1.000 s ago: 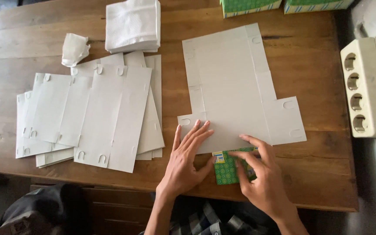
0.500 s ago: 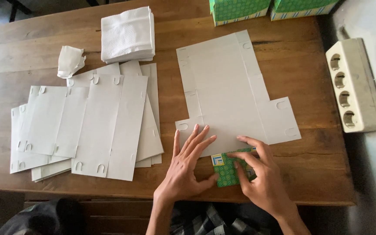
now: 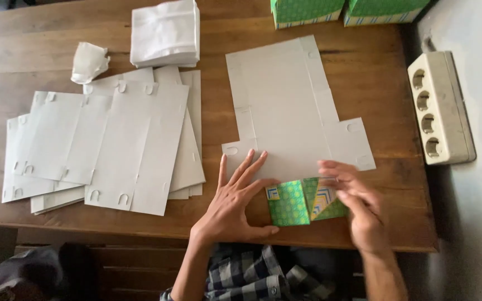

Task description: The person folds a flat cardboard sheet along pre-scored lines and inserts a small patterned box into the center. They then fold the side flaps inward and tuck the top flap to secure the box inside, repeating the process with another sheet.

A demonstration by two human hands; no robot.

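Right hand (image 3: 358, 209) motion-blurred; green boxes (image 3: 307, 11) cropped above.

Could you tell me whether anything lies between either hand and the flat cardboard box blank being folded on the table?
Nothing visible does: the left hand lies flat on the box blank, and the right hand touches its folded green flap.

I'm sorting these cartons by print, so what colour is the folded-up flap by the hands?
Green with a dotted pattern, plus striped blue-and-yellow bits, on the flap; head view.
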